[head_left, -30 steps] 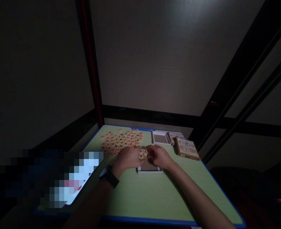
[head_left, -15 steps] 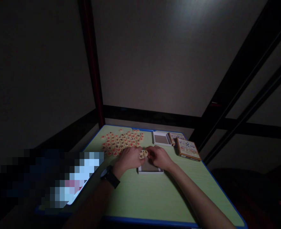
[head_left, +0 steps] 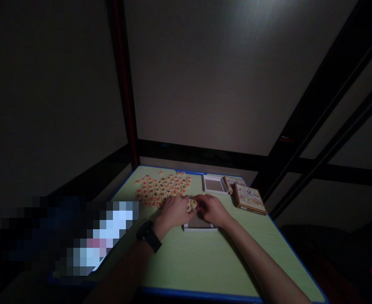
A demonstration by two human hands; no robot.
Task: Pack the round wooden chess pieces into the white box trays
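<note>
Pieces [head_left: 193, 204] are grasped in the left hand [head_left: 174, 210], seemingly steadied between thumb and fingers, at the tray's [head_left: 200, 229] far side. The right hand [head_left: 214, 208] is curled beside them (its grip cannot be told). The heap [head_left: 160, 186] is set close by, presumably for easy reach.

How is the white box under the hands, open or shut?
Open: the white box shows its brown bottom, uncovered between the left hand and the right hand.
</note>
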